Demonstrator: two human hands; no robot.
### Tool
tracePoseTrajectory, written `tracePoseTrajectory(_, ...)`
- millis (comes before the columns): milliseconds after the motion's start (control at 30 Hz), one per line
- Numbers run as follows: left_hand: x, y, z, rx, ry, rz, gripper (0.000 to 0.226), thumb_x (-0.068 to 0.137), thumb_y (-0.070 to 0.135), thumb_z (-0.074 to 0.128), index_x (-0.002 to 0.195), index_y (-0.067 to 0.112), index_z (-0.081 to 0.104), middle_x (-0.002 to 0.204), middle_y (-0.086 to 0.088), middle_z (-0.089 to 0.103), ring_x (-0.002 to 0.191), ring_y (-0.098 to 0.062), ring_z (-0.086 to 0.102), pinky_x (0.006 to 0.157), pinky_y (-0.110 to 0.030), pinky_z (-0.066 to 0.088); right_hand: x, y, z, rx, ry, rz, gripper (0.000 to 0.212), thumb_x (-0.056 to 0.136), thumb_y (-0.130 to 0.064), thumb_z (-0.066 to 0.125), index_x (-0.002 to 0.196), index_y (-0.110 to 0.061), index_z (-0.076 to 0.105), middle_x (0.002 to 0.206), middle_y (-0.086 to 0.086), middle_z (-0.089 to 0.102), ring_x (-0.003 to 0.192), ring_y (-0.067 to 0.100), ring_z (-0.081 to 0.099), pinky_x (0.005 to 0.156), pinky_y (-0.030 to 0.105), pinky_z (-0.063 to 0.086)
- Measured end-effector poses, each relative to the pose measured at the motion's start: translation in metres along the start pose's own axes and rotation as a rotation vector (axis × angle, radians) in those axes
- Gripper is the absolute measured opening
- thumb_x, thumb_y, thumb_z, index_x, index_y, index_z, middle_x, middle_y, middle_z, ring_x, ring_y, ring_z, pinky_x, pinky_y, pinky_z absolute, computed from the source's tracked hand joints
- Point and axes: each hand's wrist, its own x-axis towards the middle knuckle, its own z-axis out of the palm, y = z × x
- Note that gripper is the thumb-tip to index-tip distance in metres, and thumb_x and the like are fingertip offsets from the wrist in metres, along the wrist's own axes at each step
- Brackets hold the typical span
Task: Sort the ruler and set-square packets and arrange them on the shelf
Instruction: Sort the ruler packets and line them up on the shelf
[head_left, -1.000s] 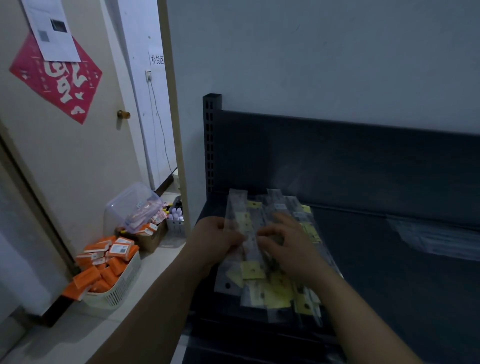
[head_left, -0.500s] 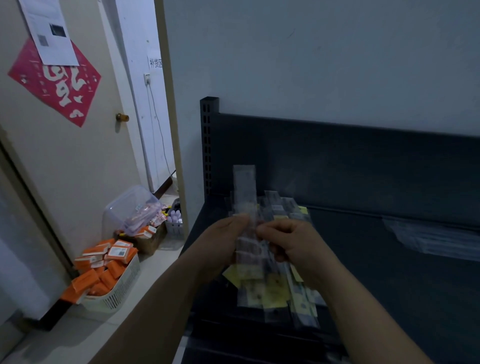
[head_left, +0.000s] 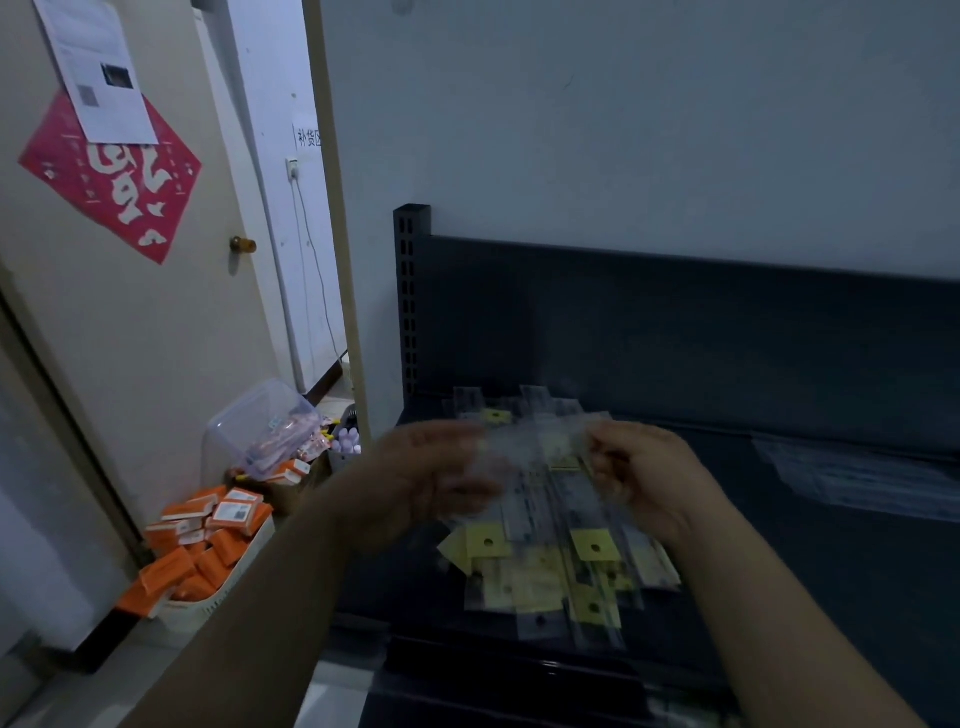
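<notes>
The right hand (head_left: 644, 478) has its fingers curled, pinching the right end of a clear packet (head_left: 535, 452) held crosswise in the air. The left hand (head_left: 431, 478) is at the packet's other end, but it is smeared by motion and I cannot tell whether it grips or only touches. The packet hangs just above the far half of the pile (head_left: 561, 571), which lies on the dark shelf (head_left: 831, 597) near its left post.

The likely trouble is a slip. The film looks slick, and if one pinch gives, the packet would probably drop into the loose, fanned pile and be lost among the unsorted ones. The pile's 6 o'clock end reaches close to the shelf's front lip, so a nudge from a wrist could push packets off.

The light is dim, and what each packet holds, ruler or set-square, cannot be read. A second stack (head_left: 857, 478) at 3 o'clock is faint and runs out of view at the frame edge.
</notes>
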Motion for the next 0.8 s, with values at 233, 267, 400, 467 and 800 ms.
tracePoseTrajectory(233,0.017,-0.019,0.023,-0.013,0.353,0.201,0.015,0.089,0.019,0.061,0.099,0.009,0.067,0.086,-0.002,0.071,0.082,-0.014,0.065,0.074,-0.026,0.053,-0.017,0.017,0.022,0.072,-0.15,0.11,0.01,0.092,-0.005,0.056,0.088,0.002,0.062,0.072,0.017,0.068,0.061,0.018,0.069,0.055,0.027,0.057)
tracePoseTrajectory(267,0.02,-0.022,0.026,0.014,0.397,0.188,0.016,0.093,0.018,0.058,0.101,0.008,0.067,0.088,-0.003,0.072,0.083,-0.015,0.066,0.075,-0.027,0.053,-0.018,0.019,0.025,-0.019,-0.153,0.085,0.011,0.092,-0.008,0.058,0.087,0.0,0.063,0.074,0.015,0.069,0.064,0.019,0.069,0.056,0.027,0.056)
tracePoseTrajectory(400,0.017,-0.019,0.013,0.038,0.593,0.134,0.016,0.097,0.012,0.049,0.094,0.005,0.064,0.088,-0.014,0.066,0.078,-0.023,0.065,0.063,-0.028,0.055,-0.014,0.026,0.018,-0.801,0.005,-0.238,0.032,0.086,-0.038,0.066,0.082,-0.006,0.069,0.072,0.001,0.064,0.064,0.014,0.058,0.058,0.03,0.047)
tracePoseTrajectory(467,0.012,-0.018,0.004,0.209,0.645,0.072,0.017,0.098,0.01,0.044,0.093,0.005,0.06,0.084,-0.011,0.062,0.072,-0.019,0.061,0.057,-0.025,0.053,-0.017,0.031,0.02,-1.095,-0.02,-0.284,0.047,0.078,-0.052,0.067,0.065,-0.008,0.058,0.059,-0.001,0.052,0.052,0.013,0.047,0.051,0.03,0.037)
tracePoseTrajectory(800,0.0,-0.018,-0.001,0.303,0.488,-0.109,0.029,0.101,0.013,0.036,0.085,0.008,0.06,0.069,-0.01,0.067,0.05,-0.009,0.064,0.047,-0.018,0.048,-0.012,0.037,0.03,-1.17,0.027,-0.174,0.044,0.075,-0.039,0.072,0.055,-0.017,0.04,0.051,-0.003,0.038,0.045,0.012,0.036,0.045,0.025,0.028)
